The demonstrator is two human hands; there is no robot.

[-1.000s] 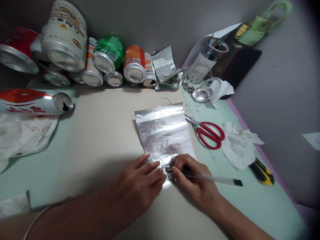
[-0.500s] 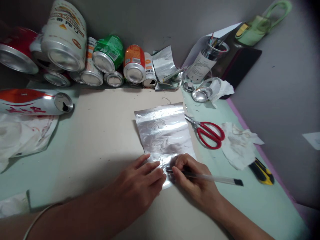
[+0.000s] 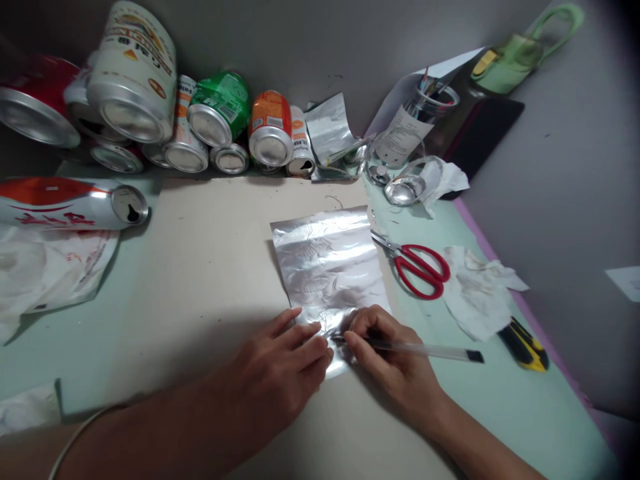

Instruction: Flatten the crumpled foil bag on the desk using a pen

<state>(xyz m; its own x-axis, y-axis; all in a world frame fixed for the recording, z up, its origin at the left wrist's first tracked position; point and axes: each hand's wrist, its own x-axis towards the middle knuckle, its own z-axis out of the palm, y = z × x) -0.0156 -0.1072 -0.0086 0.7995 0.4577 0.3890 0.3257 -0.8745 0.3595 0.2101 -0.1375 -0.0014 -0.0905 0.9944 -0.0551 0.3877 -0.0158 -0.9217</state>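
Observation:
A silvery metal sheet [image 3: 333,257] with embossed marks and ridges lies on a beige board [image 3: 220,253]. My left hand [image 3: 285,363] rests with spread fingers on the sheet's lower left part, holding nothing. In my right hand [image 3: 395,353] is a pen [image 3: 425,350] with a clear barrel and black end cap. Its tip meets the sheet's lower part close to my left fingertips; the tip itself is partly hidden by my fingers. Red-handled scissors [image 3: 420,270] lie just right of the sheet, their blade tips near its edge.
Several drink cans line the back, among them a green can [image 3: 219,110] and an orange can [image 3: 271,127]. Another can [image 3: 75,203] lies at left. Crumpled tissue [image 3: 477,290] and a yellow-black cutter [image 3: 525,343] are at right. A pen holder [image 3: 410,127] stands behind.
The pen's rear end has shifted slightly left and up as my right hand moves a little. My left hand stays on the sheet. The whole view has drifted slightly.

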